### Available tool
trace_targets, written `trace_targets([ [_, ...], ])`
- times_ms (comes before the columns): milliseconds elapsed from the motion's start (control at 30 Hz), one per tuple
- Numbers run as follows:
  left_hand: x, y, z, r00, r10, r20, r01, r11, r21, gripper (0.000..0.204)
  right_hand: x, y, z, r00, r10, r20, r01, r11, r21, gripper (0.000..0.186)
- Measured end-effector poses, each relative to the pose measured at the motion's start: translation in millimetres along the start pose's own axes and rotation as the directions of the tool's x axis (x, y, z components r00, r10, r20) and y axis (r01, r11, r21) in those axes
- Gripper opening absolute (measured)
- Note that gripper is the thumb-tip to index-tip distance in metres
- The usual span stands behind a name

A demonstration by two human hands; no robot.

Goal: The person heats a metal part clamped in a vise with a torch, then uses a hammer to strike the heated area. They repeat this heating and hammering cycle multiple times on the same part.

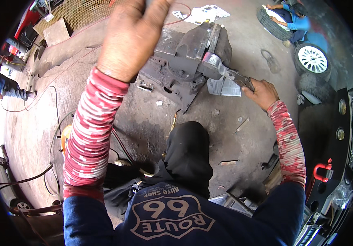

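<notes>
My right hand [261, 94] grips the handle end of a worn metal hand tool that looks like locking pliers [231, 76]. Its reddish far end lies over the near right side of a large dark bench vise [193, 51]; whether they touch I cannot tell. A thin light strip [212, 36] shows along the vise's jaws. Raised close to the camera, my left hand [131, 39] is left of the vise, thumb and fingers apart; its fingertips are cut off by the top edge. I see nothing held in it.
Papers [205, 14] lie beyond the vise, and a newspaper sheet [224, 87] beside its base. At the far right a person [297, 22] handles a tire near a white-spoked wheel [312, 59]. Hoses cross the floor at left. A red shackle [322, 170] hangs on a black bumper at right.
</notes>
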State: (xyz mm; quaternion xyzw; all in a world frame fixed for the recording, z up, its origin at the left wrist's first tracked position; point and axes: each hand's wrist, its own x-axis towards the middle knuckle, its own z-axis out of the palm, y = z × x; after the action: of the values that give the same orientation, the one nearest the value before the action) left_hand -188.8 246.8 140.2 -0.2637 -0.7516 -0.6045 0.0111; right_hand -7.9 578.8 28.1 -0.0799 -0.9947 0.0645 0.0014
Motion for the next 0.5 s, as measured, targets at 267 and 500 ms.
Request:
trace_targets([
  [267,-24,-49,31,0.883,-0.145,0.447,-0.242,0.675,0.697,0.035,-2,-6,6,0.998,-0.017,-0.054,0.013,0.998,-0.063,0.031],
  [500,3,-18,5,0.947,0.315,-0.055,-0.312,0.948,0.060,0.036,-5,-8,7,0.999,0.034,-0.012,-0.033,0.998,0.059,0.029],
])
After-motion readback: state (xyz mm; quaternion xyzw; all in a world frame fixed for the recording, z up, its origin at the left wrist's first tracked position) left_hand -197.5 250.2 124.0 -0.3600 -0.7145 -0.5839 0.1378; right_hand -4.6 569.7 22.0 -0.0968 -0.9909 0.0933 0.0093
